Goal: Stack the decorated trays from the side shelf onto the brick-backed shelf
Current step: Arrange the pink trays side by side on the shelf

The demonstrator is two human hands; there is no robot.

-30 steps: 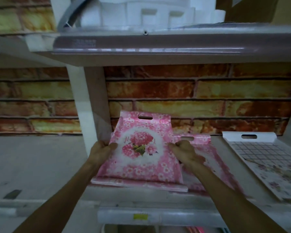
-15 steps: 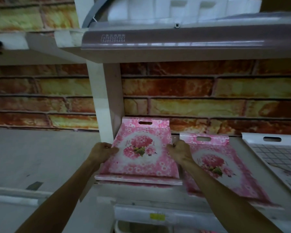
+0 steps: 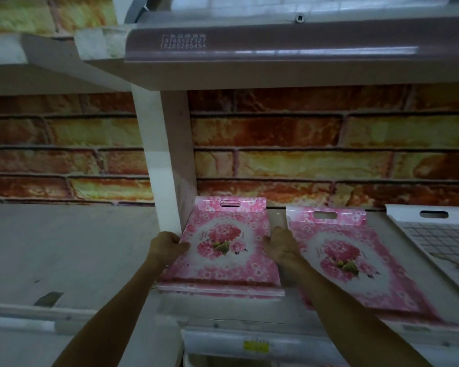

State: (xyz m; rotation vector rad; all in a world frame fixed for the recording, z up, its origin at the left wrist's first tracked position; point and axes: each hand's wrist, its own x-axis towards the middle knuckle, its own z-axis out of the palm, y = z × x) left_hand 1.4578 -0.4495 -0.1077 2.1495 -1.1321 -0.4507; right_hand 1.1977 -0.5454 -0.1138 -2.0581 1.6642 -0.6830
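A stack of pink floral trays [image 3: 223, 250] lies flat on the brick-backed shelf [image 3: 276, 215], pushed against the white upright post. My left hand [image 3: 166, 246] grips the stack's left edge and my right hand [image 3: 281, 245] grips its right edge. A second pink floral tray [image 3: 355, 260] lies to the right, partly under my right forearm. Each tray has a slot handle at its far end.
A white tray with a grid pattern [image 3: 440, 234] lies at the far right. The white post [image 3: 167, 154] stands right beside the stack. An upper shelf [image 3: 276, 49] overhangs. A grey shelf surface [image 3: 64, 247] stretches to the left.
The tray stack has slid further back on the shelf and left against the post, clear of the second pink tray. Both hands stayed on its edges.
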